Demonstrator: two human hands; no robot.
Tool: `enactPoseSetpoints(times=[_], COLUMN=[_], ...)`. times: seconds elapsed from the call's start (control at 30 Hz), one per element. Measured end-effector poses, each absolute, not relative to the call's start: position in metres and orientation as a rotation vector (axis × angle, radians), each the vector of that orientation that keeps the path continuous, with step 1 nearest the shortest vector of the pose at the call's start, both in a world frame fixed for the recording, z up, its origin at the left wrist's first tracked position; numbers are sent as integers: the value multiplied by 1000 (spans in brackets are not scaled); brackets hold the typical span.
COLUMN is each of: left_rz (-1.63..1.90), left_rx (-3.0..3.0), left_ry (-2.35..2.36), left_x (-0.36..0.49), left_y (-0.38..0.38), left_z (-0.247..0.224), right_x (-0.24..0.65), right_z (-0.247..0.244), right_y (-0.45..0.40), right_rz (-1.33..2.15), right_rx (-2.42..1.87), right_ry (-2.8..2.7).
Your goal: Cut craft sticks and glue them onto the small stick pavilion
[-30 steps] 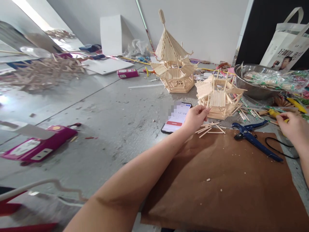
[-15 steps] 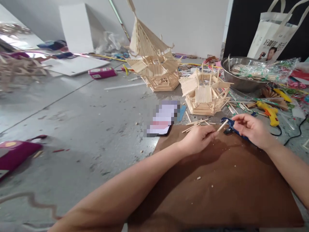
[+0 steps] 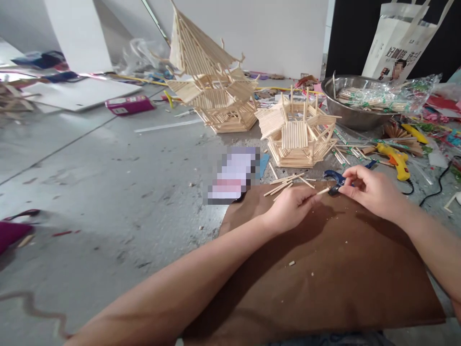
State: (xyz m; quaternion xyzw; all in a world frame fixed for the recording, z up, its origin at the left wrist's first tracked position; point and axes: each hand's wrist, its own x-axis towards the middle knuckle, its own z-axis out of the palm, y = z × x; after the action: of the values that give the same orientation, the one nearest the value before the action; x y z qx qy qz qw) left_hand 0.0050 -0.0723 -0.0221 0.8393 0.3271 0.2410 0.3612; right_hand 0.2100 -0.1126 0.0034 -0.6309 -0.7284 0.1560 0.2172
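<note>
My left hand (image 3: 290, 209) is closed round a short wooden stick (image 3: 323, 191), whose free end points right. Just right of that tip is my right hand (image 3: 370, 192), thumb and forefinger bent toward each other with a small gap and nothing visible between them. Behind its fingers lies a blue hand tool with a curved end (image 3: 333, 178), partly covered by the hand. Several loose sticks (image 3: 286, 182) lie beyond my left hand, at the far edge of a brown sheet (image 3: 324, 288). Past them stands a small six-sided stick model (image 3: 295, 134) with partial roof panels.
A taller stick pavilion (image 3: 212, 86) stands behind, left of the small model. A phone (image 3: 234, 175) lies left of the sticks. To the right are a yellow glue gun (image 3: 396, 161) with its cord and a metal bowl (image 3: 331, 103) holding wrapped sticks. A magenta box (image 3: 129, 105) sits farther left.
The stick in my left hand has tilted down from a raised angle to nearly level. My right hand has shifted slightly relative to the blue tool, showing more of it. The whole view has shifted.
</note>
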Motion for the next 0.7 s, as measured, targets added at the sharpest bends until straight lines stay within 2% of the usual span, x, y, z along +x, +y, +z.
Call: enactPoseSetpoints(times=[0.03, 0.1, 0.27, 0.4, 0.53, 0.7], left_rz=[653, 683, 611, 695, 885, 1125], left_rx=[2150, 2132, 2108, 2061, 2056, 2089], left_ry=[874, 930, 910, 938, 995, 822], left_x=[5, 4, 3, 2, -1, 0], left_y=[-70, -67, -67, -66, -62, -63], left_z=[-23, -24, -23, -25, -32, -30], right_x=[217, 228, 229, 230, 241, 243], right_z=[4, 4, 1, 6, 17, 36], right_y=[-111, -108, -104, -103, -104, -113], right_rz=[214, -6, 18, 153, 303, 861], right_rx=[-1913, -2172, -2398, -2275, -2101, -1710], right_ry=[-2107, -2289, -2527, -2468, -2169, -1748])
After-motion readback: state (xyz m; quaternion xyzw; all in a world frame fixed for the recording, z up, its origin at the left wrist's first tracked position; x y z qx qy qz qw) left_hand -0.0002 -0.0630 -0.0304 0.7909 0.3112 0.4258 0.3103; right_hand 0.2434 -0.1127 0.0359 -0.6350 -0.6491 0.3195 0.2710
